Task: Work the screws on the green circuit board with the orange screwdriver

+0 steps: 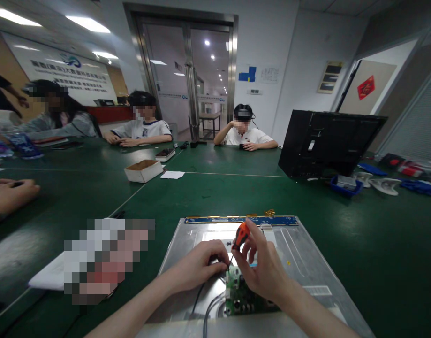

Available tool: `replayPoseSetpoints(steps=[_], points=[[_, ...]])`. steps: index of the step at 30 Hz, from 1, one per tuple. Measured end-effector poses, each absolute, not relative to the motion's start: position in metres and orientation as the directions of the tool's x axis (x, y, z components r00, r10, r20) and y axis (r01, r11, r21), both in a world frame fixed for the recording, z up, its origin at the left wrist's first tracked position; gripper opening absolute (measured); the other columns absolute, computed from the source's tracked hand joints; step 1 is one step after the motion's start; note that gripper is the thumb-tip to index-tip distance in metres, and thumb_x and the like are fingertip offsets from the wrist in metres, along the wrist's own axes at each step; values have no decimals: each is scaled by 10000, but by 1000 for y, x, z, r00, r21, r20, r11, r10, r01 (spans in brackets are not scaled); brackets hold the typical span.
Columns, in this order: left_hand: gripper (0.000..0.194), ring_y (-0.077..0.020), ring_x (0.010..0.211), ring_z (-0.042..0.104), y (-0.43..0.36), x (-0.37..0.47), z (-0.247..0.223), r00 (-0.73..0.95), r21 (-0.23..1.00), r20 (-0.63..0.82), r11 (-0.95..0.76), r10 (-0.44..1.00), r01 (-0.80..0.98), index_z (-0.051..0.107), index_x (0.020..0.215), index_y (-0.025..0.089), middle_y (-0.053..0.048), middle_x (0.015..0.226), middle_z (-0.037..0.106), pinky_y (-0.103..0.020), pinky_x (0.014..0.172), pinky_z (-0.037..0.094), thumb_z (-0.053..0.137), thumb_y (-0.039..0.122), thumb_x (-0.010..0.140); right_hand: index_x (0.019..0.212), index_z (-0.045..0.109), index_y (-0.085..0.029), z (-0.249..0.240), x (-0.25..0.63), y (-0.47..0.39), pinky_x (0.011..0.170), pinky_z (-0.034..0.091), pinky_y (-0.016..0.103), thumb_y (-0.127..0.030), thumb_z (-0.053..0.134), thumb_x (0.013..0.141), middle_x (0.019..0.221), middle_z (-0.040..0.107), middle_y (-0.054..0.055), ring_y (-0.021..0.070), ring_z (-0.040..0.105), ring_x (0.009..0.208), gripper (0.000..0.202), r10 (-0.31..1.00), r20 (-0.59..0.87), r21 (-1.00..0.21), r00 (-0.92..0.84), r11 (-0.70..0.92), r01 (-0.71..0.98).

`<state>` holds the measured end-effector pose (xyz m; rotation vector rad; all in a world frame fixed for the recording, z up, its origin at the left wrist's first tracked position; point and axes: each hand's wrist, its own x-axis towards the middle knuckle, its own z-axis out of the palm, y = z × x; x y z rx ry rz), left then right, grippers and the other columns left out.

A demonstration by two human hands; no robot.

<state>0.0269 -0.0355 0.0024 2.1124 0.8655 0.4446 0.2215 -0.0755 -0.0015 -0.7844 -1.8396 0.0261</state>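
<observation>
An orange and black screwdriver [241, 235] is in my right hand [262, 263], its handle between thumb and fingers. The thin shaft points down to the upper left corner of a green circuit board [246, 295]. My left hand [203, 263] is closed beside that corner, thumb and forefinger pinched; what they hold is too small to make out. Under both hands lies a silver metal panel [292, 249] with a blue strip board [241, 220] along its far edge. Dark cables [208, 307] run over the panel, left of the green board.
A black monitor [328, 143] and a blue tray [346, 186] stand back right on the green table [236, 192]. An open box [144, 171] is back left. Several people sit around; another person's hand [14, 195] rests at the left.
</observation>
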Motion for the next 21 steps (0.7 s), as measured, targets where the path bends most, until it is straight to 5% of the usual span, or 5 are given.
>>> replayPoseSetpoints(steps=[8, 15, 21], points=[[34, -186, 816, 575, -33, 27, -1, 716, 772, 36, -475, 697, 423, 621, 826, 179, -11, 845, 634, -282, 761, 434, 595, 185, 847, 1526, 225, -266, -2, 222, -75, 400, 459, 234, -287, 475, 1023, 768, 664, -10, 132, 587, 460, 562, 520, 828, -375, -211, 793, 481], [64, -185, 821, 573, -35, 27, 2, 717, 781, 29, -463, 697, 419, 648, 847, 179, -11, 855, 633, -286, 761, 432, 587, 159, 845, 1587, 121, -210, -2, 224, -76, 420, 481, 257, -196, 433, 984, 918, 717, 81, 152, 622, 532, 679, 545, 801, -405, -248, 798, 447], [67, -182, 823, 574, -35, 27, 1, 711, 779, 20, -457, 703, 430, 657, 850, 180, -11, 859, 639, -281, 767, 427, 599, 149, 842, 1559, 187, -222, -1, 222, -76, 401, 469, 237, -198, 458, 981, 771, 667, 7, 136, 583, 467, 639, 531, 821, -381, -210, 784, 490]])
